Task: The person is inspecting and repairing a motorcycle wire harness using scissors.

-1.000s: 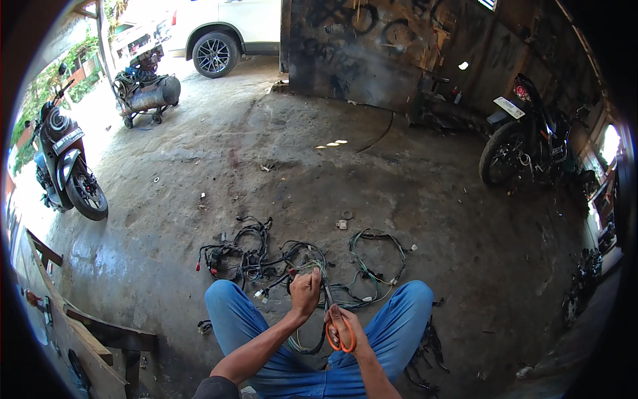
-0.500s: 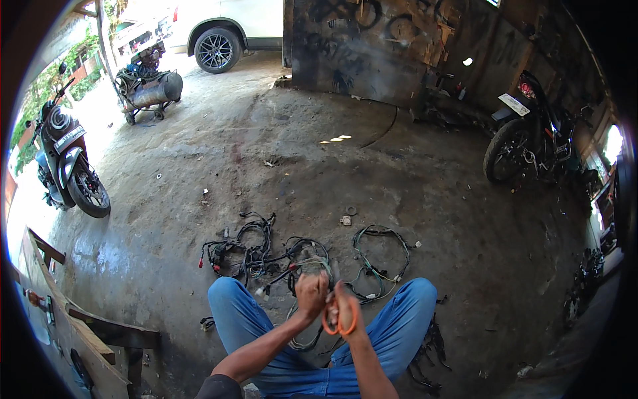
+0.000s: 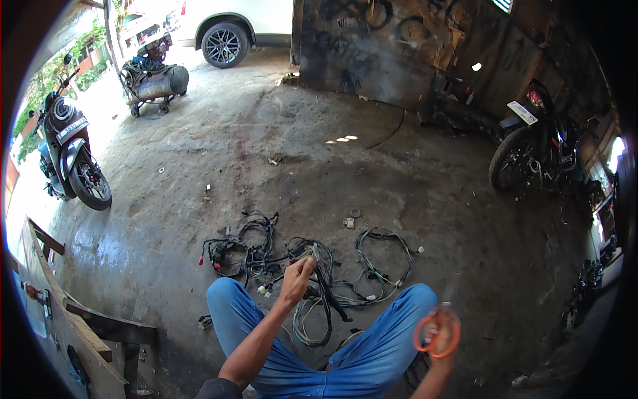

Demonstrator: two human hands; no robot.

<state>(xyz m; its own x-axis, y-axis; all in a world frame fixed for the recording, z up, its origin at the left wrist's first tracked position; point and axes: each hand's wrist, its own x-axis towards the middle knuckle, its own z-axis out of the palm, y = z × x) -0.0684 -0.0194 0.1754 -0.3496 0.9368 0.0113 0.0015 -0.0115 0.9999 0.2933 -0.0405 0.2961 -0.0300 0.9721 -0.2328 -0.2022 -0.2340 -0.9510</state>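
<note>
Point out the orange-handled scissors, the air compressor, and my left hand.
Orange-handled scissors (image 3: 418, 336), head view: a handle loop.
Air compressor (image 3: 159, 82), head view: the tank.
Left hand (image 3: 296, 279), head view: its back.

The left hand (image 3: 297, 279) pinches some wires (image 3: 323, 284) — the right hand (image 3: 443, 327) holds orange scissors (image 3: 417, 338), all blurry, near the right knee (image 3: 415, 298).

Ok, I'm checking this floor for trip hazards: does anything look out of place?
Yes: wiring lies in loose, tangled coils across the concrete floor, where it could snag a foot. Just beyond, a pale part and a ring lie loose. The bluish sheen at left may be glare or damp; I can't tell which.
</note>
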